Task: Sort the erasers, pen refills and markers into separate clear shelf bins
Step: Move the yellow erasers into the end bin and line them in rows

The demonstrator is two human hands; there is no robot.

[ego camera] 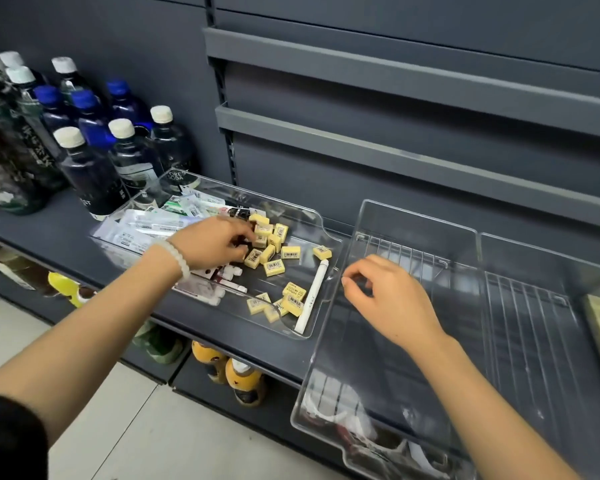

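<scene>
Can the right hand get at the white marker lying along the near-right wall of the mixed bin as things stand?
Probably yes. The right hand hovers just right of the white marker, holding nothing visible. Only the mixed bin's low clear wall lies between them, and the bin is open on top.

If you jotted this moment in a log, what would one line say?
left hand: picking among yellow erasers in mixed bin | right hand: over middle bin, holds nothing seen | sorting: not begun

Left forearm is extended from lower left of the frame toward centre; a pale bead bracelet (174, 256) is worn at the wrist. Left hand (210, 242) is held palm down, fingers curled. Right hand (387, 294) is held right of centre, fingers loosely curled, thumb and forefinger nearly touching, nothing gripped.
</scene>
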